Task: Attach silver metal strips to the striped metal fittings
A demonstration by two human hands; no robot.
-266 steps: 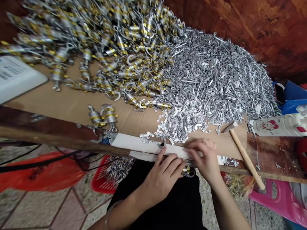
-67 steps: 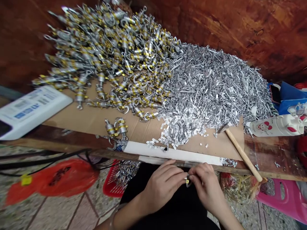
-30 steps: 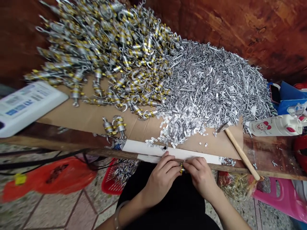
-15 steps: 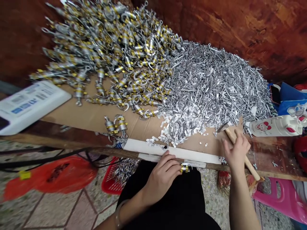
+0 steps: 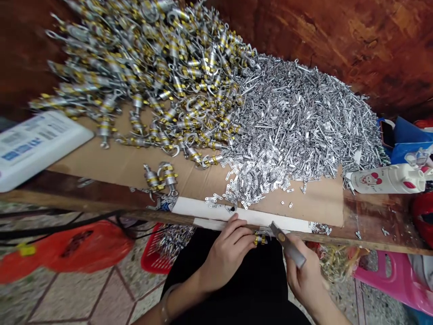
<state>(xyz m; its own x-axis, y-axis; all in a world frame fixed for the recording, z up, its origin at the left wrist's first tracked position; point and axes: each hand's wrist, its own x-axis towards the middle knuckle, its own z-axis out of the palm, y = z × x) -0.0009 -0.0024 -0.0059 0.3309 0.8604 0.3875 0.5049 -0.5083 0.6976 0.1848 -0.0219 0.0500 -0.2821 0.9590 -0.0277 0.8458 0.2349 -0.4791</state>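
1. A reddish-brown wall panel (image 5: 338,36) stands behind a wooden desk (image 5: 370,216), part of its top covered by a sheet of brown cardboard (image 5: 111,162), as we look down from the head camera, our only view.

2. At the desk's near edge, our left hand (image 5: 225,253) grasps a yellow-banded metal part (image 5: 260,239), one end of it showing past the fingertips, above a black-clad lap.

3. Our right hand (image 5: 306,273) is clenched around a hammer (image 5: 287,246); its steel head slants over the fingers, the narrow end near the banded part, while the grip hides most of the handle. We cannot tell whether hammer and part touch.

4. Across the desk we see a heap of silver-and-yellow assemblies (image 5: 162,54) on the left, meeting a mound of loose metal pieces (image 5: 297,117) on the right. Two more assemblies (image 5: 160,178) lie side by side on the cardboard, and a white strip (image 5: 203,207) runs along the near edge.

5. A white bottle (image 5: 382,178) lies on its side at the desk's right. Below, we find a red basket (image 5: 149,257) holding metal pieces, an orange bag (image 5: 84,243) and a pink stool (image 5: 392,275).
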